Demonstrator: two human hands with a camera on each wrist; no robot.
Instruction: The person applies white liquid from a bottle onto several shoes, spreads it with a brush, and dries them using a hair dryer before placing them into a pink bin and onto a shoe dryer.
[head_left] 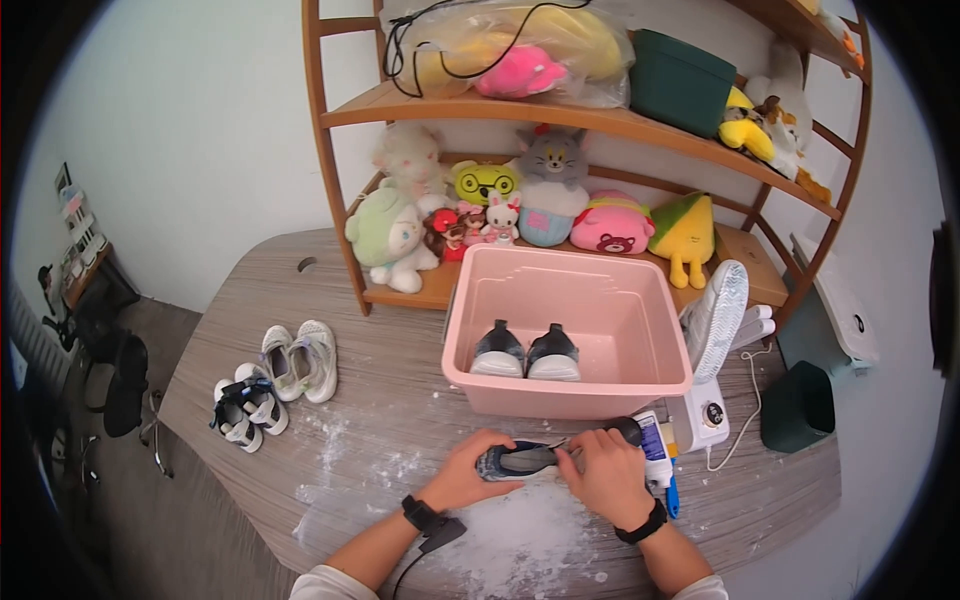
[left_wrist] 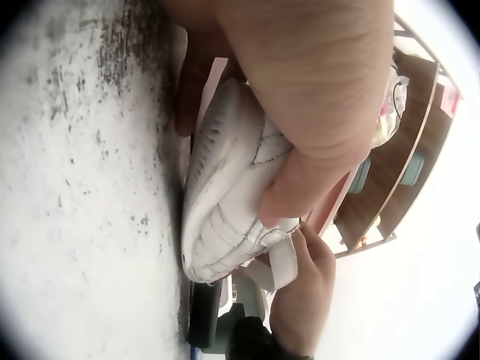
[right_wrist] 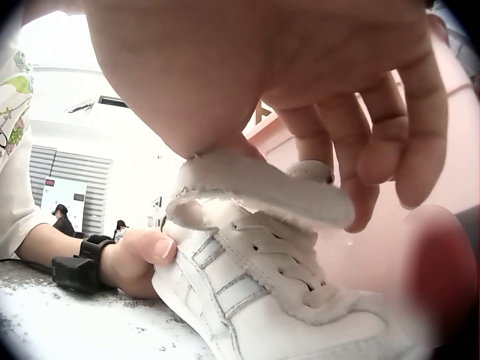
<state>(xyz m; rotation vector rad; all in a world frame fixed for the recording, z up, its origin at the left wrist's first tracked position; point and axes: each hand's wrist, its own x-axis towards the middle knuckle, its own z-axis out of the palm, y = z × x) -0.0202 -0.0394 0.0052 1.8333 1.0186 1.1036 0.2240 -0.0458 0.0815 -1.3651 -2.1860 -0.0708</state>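
Observation:
Over the powder-strewn table point(head_left: 330, 540), a small shoe point(head_left: 492, 464) with a dark lining sits between both hands. In the wrist views its upper point(left_wrist: 225, 172) looks white, with stitched panels and laces. My left hand point(head_left: 462, 472) grips the shoe at one end, its thumb along the side in the left wrist view. My right hand point(head_left: 610, 477) pinches the light strap point(right_wrist: 259, 187) and holds it lifted above the laces. Right behind them stands a pink bin point(head_left: 570, 402) holding a pair of dark-and-white shoes point(head_left: 553, 362).
Two pairs of small shoes, one light point(head_left: 315, 362) and one dark-and-white point(head_left: 240, 408), lie at left. Beside my right hand are a white-and-purple tube point(head_left: 656, 450) and a blue-handled tool point(head_left: 673, 495). A white device point(head_left: 700, 418) bears a white shoe point(head_left: 718, 320). Plush toys point(head_left: 553, 185) fill the shelf.

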